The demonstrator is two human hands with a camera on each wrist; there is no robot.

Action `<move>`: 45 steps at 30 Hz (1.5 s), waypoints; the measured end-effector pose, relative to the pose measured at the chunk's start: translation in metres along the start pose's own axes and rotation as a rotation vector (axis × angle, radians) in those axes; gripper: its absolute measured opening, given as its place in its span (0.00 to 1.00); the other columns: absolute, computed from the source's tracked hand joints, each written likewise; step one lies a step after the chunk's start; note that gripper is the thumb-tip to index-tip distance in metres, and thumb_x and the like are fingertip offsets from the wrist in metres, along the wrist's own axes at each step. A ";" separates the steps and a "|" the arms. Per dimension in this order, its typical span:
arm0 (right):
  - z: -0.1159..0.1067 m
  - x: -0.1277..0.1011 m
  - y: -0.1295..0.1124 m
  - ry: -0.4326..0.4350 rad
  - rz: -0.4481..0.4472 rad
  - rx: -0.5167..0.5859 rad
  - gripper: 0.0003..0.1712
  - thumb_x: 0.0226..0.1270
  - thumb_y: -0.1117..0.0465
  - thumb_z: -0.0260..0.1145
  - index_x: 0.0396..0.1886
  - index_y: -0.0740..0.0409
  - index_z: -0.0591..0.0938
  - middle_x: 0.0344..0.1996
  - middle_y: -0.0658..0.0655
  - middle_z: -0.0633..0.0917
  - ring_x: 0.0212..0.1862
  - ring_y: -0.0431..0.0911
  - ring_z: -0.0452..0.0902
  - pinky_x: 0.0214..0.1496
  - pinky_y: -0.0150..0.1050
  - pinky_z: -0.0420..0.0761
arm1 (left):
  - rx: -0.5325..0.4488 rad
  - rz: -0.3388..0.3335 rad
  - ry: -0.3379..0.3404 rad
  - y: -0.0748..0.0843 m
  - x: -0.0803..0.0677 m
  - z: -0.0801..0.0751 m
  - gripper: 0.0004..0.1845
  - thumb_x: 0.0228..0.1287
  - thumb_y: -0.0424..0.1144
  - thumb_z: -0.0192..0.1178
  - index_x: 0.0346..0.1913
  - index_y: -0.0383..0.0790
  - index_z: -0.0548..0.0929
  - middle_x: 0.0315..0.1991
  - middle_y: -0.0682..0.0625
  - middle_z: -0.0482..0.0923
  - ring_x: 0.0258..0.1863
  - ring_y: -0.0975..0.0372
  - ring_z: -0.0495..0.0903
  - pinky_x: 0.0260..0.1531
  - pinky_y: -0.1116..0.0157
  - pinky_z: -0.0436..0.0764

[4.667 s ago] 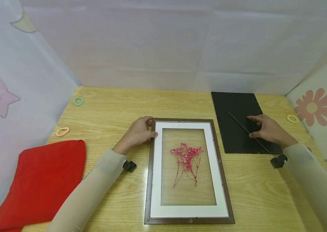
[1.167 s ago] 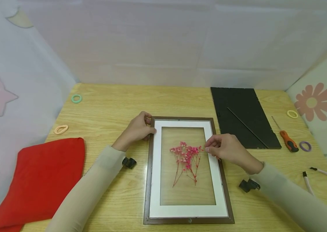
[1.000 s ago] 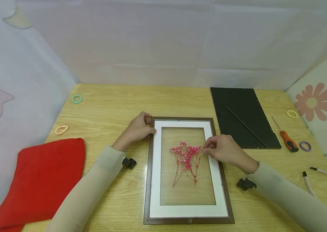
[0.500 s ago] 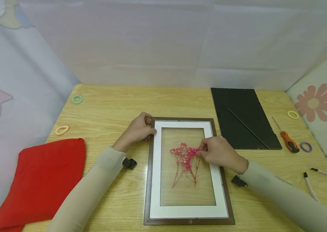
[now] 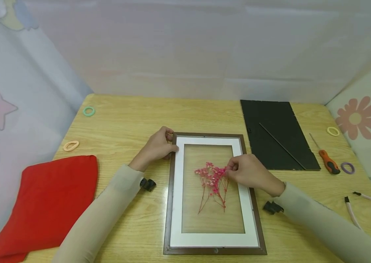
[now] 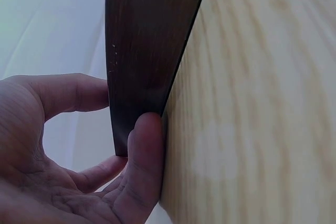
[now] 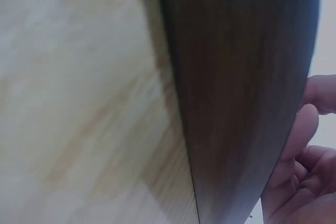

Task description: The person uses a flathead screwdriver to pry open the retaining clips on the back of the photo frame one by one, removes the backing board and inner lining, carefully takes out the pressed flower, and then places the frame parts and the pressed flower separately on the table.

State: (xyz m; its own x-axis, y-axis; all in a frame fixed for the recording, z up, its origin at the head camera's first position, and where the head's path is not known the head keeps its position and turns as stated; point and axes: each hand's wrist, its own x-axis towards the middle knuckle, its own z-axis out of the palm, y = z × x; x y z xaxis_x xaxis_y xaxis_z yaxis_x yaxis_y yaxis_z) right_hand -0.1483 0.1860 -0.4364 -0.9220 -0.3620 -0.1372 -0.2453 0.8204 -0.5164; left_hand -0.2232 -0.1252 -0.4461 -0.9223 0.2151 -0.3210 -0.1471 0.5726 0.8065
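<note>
A brown picture frame (image 5: pixel 169 204) with a white mat (image 5: pixel 219 239) lies on the table, its clear pane showing the wood below. Pink dried flowers (image 5: pixel 212 179) on thin red stems lie within the mat's opening. My left hand (image 5: pixel 155 146) grips the frame's upper left corner, thumb on top; the left wrist view shows fingers against the dark side (image 6: pixel 142 51). With thumb and forefinger, my right hand (image 5: pixel 249 173) pinches the flowers at their upper right, hiding some blossoms. In the right wrist view, the frame's side (image 7: pixel 241 77) covers part of that hand.
A black backing board (image 5: pixel 271 135) with a thin rod on it lies at the back right, beside an orange-handled screwdriver (image 5: pixel 328 160). Red cloth (image 5: pixel 50 204) is at left. Small coloured rings (image 5: pixel 89 111) lie near both sides; a headband (image 5: pixel 369 199) sits front right.
My right hand has come from above the black board to the flowers and taken hold of them. The flowers have just shifted slightly right. My left hand stays at the frame's corner.
</note>
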 end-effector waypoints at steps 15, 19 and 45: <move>-0.012 -0.003 -0.002 -0.010 0.038 0.091 0.06 0.61 0.61 0.66 0.27 0.49 0.87 0.17 0.45 0.83 0.19 0.39 0.73 0.20 0.32 0.71 | -0.018 -0.010 -0.005 0.001 -0.001 -0.002 0.36 0.60 0.38 0.66 0.71 0.42 0.64 0.60 0.45 0.71 0.31 0.57 0.81 0.29 0.64 0.87; -0.020 -0.004 -0.003 -0.019 0.043 0.131 0.06 0.64 0.62 0.64 0.30 0.51 0.87 0.18 0.47 0.84 0.20 0.40 0.77 0.19 0.33 0.74 | -0.029 -0.013 -0.003 0.002 -0.001 -0.002 0.37 0.60 0.37 0.67 0.71 0.41 0.63 0.60 0.45 0.71 0.30 0.58 0.79 0.29 0.64 0.87; -0.046 0.007 -0.002 -0.090 0.020 0.107 0.07 0.64 0.63 0.65 0.26 0.55 0.86 0.16 0.50 0.84 0.19 0.42 0.80 0.17 0.33 0.71 | -0.004 0.000 0.001 0.000 0.001 -0.002 0.37 0.60 0.39 0.67 0.71 0.42 0.64 0.60 0.44 0.72 0.33 0.55 0.82 0.27 0.65 0.87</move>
State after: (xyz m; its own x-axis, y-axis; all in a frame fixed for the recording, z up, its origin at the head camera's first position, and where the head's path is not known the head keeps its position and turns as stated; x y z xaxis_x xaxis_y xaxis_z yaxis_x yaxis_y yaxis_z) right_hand -0.1679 0.2019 -0.3978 -0.8945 -0.3882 -0.2217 -0.1891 0.7780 -0.5992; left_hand -0.2247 -0.1264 -0.4453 -0.9226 0.2144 -0.3208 -0.1487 0.5697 0.8083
